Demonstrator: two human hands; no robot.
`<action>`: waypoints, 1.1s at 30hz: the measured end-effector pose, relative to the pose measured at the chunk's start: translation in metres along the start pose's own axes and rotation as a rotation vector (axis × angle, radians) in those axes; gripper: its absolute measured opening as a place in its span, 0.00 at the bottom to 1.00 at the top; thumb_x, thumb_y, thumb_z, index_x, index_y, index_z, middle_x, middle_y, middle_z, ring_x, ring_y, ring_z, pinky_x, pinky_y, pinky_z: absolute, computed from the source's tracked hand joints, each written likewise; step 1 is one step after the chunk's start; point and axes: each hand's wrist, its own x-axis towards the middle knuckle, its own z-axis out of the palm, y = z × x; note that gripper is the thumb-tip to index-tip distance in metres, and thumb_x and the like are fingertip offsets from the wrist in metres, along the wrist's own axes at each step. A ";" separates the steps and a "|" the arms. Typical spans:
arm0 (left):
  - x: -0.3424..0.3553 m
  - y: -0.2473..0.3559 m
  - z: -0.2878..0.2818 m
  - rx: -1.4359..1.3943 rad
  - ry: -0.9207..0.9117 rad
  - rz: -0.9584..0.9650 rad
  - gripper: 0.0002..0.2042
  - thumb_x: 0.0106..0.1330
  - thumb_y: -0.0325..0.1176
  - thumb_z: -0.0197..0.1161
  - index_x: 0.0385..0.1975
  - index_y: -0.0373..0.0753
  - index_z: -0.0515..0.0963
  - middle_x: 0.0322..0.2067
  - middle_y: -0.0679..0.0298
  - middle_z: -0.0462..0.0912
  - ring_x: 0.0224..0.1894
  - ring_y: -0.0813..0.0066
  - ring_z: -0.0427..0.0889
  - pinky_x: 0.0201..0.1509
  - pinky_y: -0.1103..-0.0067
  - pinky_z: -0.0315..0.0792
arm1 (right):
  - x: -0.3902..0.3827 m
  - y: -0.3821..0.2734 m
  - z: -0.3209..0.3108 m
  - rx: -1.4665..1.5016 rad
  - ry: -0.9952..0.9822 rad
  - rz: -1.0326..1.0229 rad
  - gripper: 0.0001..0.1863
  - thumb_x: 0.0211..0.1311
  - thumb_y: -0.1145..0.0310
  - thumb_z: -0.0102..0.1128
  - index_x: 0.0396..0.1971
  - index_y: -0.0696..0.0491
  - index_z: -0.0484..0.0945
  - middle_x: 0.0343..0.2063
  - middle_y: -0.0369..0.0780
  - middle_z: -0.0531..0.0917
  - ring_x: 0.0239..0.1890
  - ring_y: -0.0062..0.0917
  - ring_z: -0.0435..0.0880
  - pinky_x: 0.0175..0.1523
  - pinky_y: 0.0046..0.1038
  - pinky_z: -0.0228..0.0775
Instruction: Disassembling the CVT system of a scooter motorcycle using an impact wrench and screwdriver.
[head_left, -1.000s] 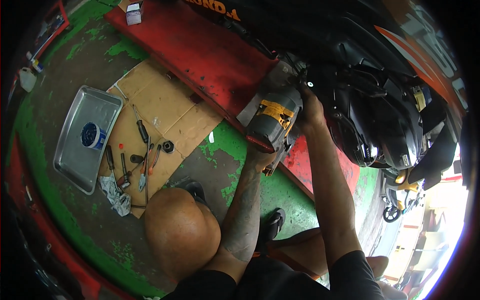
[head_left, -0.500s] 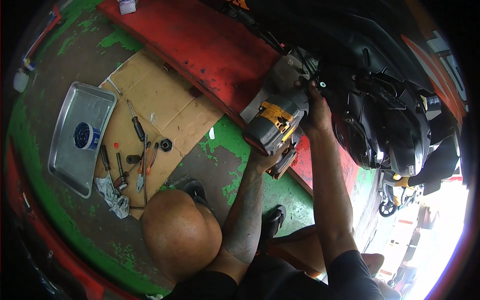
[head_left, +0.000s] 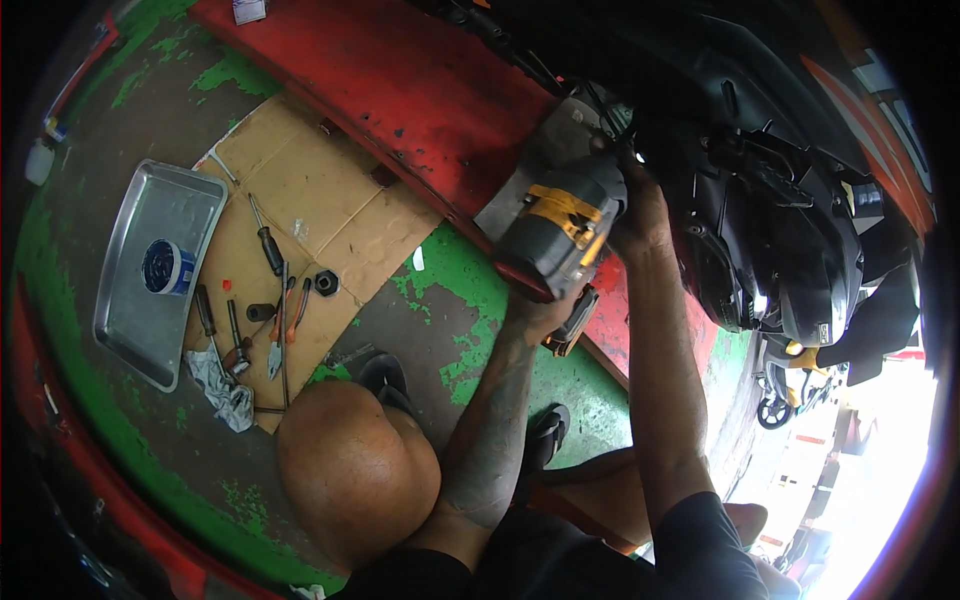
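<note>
A grey-and-yellow cordless power tool (head_left: 560, 230) points up toward the underside of a black motorbike (head_left: 750, 240). My left hand (head_left: 545, 308) is closed round its handle beneath the tool's body, which partly covers the fingers. My right hand (head_left: 640, 205) wraps round the front end beside the black bodywork; the tip of the tool is hidden there. Behind the tool lies a grey metal plate (head_left: 515, 180) on a red raised platform (head_left: 420, 100).
Screwdrivers (head_left: 268, 245), pliers (head_left: 275, 350), a black socket (head_left: 326, 283) and a crumpled rag (head_left: 218, 395) lie on cardboard (head_left: 320, 190) to my left, beside a metal tray (head_left: 135, 330) holding a blue tub (head_left: 168, 267). My bare knee (head_left: 350, 470) is at lower left.
The tool and both my hands have shifted slightly to the right in the picture. The cardboard and tray appear a little further up and left. My grip looks much the same.
</note>
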 end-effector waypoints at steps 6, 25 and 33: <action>-0.015 -0.019 0.002 0.420 -0.120 0.093 0.11 0.59 0.33 0.66 0.39 0.37 0.78 0.37 0.59 0.81 0.39 0.60 0.80 0.43 0.67 0.73 | 0.024 0.016 -0.030 0.257 0.033 -0.125 0.17 0.69 0.65 0.38 0.48 0.58 0.71 0.39 0.46 0.80 0.41 0.34 0.80 0.48 0.34 0.75; 0.011 0.019 -0.079 -0.238 -0.167 -0.511 0.16 0.61 0.31 0.66 0.48 0.37 0.76 0.45 0.66 0.79 0.46 0.78 0.76 0.49 0.77 0.72 | 0.076 0.025 -0.028 0.775 -0.164 -0.270 0.12 0.68 0.69 0.49 0.46 0.59 0.75 0.42 0.42 0.81 0.44 0.30 0.80 0.52 0.30 0.77; 0.005 -0.003 -0.095 -0.131 -0.293 -0.443 0.20 0.60 0.35 0.66 0.50 0.35 0.74 0.47 0.59 0.79 0.50 0.68 0.77 0.55 0.72 0.70 | 0.039 0.049 -0.052 0.522 -0.160 -0.329 0.10 0.61 0.74 0.50 0.39 0.60 0.76 0.38 0.44 0.81 0.44 0.32 0.80 0.54 0.32 0.74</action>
